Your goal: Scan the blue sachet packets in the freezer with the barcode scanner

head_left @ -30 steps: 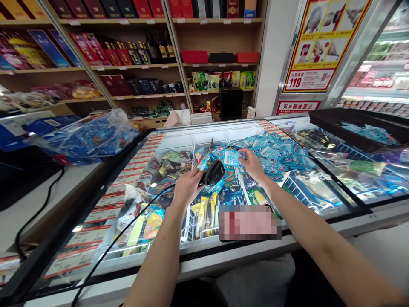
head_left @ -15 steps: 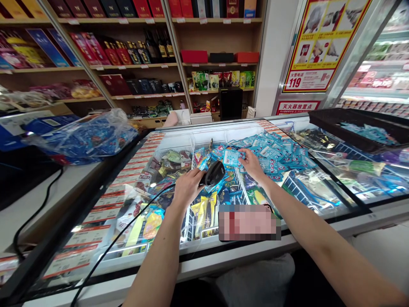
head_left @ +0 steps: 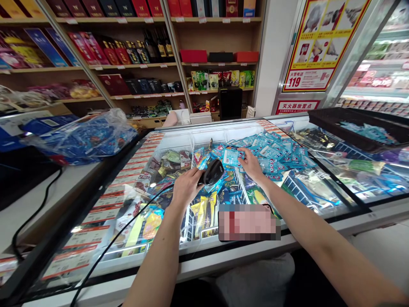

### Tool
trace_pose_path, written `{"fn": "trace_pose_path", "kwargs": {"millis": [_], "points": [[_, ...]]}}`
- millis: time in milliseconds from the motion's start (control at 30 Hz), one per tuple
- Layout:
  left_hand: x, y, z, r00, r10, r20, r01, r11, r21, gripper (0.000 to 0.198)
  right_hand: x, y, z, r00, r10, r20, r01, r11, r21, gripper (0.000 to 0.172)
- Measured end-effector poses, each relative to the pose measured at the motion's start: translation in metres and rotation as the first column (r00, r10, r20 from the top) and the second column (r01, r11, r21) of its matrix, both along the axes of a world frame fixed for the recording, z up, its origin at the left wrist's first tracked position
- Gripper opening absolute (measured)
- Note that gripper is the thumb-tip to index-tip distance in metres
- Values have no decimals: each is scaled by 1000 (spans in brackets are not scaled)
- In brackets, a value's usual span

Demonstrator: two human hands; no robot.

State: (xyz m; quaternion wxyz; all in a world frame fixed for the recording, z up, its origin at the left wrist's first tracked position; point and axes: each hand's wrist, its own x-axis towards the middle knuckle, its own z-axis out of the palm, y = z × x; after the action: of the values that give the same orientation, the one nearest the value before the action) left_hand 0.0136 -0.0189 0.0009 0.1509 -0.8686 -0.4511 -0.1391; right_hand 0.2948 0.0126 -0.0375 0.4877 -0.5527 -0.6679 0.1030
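My left hand (head_left: 188,185) is closed around a black corded barcode scanner (head_left: 212,172), its head pointing to the right. From the scanner a black cable (head_left: 128,226) runs down to the lower left. Between the fingers and thumb of my right hand (head_left: 251,163) is a small light-blue packet (head_left: 231,157), its printed face toward the scanner. Right behind that hand, a pile of similar blue packets (head_left: 284,151) lies on the glass top of a chest freezer (head_left: 153,266). The scanner and the packet are a short distance apart.
A phone-like flat object (head_left: 249,222), blurred out, lies at the freezer's near edge. At left sits a clear bag of blue packets (head_left: 92,136); at right, a dark tray (head_left: 351,121) holds more. Frozen goods in wire baskets (head_left: 292,189) show through the glass. Stocked shelves (head_left: 137,66) stand behind.
Almost nothing differs. The scanner and my left hand have shifted very slightly left, while my right hand keeps the packet in about the same place.
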Motion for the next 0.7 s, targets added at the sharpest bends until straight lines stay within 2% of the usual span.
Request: {"fn": "trace_pose_path", "kwargs": {"millis": [133,300,467,700], "points": [[-8,4,0,999,21,25,-21,1000,-1,39,0,-1,1,995,-63,82,52,990,130,34],[-20,8,-1,995,83,49,-85,995,54,38,6,1,0,962,-192,193,172,978,116,33],[-28,11,-2,983,164,83,-172,981,91,33,4,-6,5,886,-208,413,168,977,132,43],[-31,12,-4,956,277,100,-286,954,85,35,-3,-15,17,844,-277,459,206,958,199,36]]}}
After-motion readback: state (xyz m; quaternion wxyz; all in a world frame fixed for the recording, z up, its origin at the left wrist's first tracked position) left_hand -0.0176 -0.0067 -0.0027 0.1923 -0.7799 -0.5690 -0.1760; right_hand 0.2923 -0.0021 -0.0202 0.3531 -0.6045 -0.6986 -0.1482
